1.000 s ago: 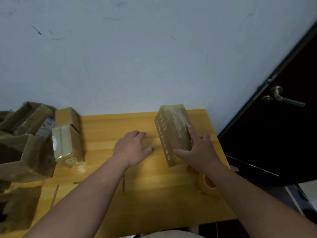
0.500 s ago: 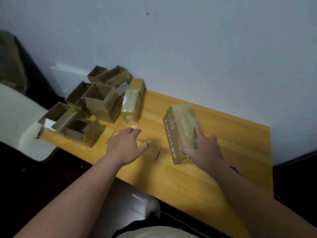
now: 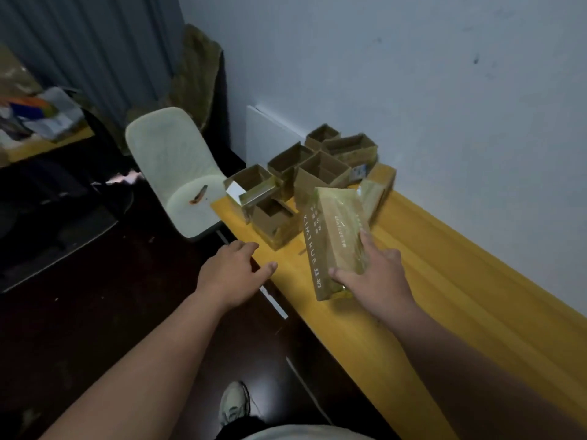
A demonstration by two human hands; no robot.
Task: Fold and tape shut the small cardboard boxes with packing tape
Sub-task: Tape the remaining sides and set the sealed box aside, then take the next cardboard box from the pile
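Nearest the viewer, a shoe (image 3: 234, 404) stands on the dark floor, with two bare forearms reaching forward above it. The left hand (image 3: 230, 274) hovers over the near edge of the yellow table (image 3: 460, 296), fingers loosely spread and holding nothing. The right hand (image 3: 374, 277) grips the near end of a taped box (image 3: 336, 236), thumb against its printed side and fingers laid over the top. The view has swung left over the last second, and the roll of tape seen earlier by the right wrist is no longer in sight. The box has travelled toward the far-left corner, so it is probably finished and being set aside. Beyond it sits a pile of open boxes (image 3: 314, 173), still waiting to be folded and taped. A pale chair (image 3: 171, 166) stands left of the table.
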